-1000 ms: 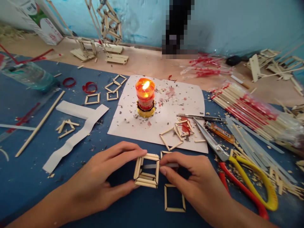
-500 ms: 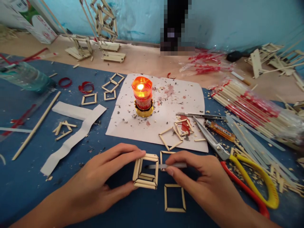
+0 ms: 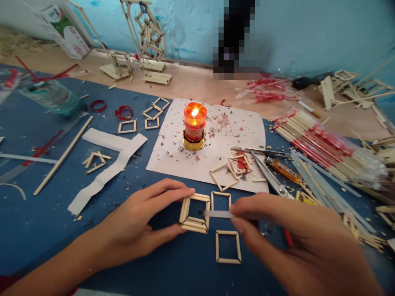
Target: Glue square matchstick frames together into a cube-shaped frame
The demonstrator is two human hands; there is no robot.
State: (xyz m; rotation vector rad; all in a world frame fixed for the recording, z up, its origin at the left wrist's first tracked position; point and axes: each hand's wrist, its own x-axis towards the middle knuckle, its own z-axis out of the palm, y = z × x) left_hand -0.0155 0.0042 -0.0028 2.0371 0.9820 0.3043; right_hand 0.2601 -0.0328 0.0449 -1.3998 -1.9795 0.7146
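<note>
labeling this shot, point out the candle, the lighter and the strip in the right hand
candle (image 3: 195, 123): head view, on its glowing red side
lighter (image 3: 283, 170): head view, mid-body
strip (image 3: 217, 214): head view, its bare middle

Blue tabletop (image 3: 123, 269) — white sheet (image 3: 173, 152), paper strips (image 3: 106, 174), scissors (image 3: 273, 183), square stick frames (image 3: 228, 261) lying on it.

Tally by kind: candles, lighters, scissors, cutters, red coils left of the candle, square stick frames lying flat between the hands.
Candle: 1
Lighter: 1
Scissors: 1
Cutter: 1
Red coils: 2
Flat square frames: 2
Total: 8
</note>
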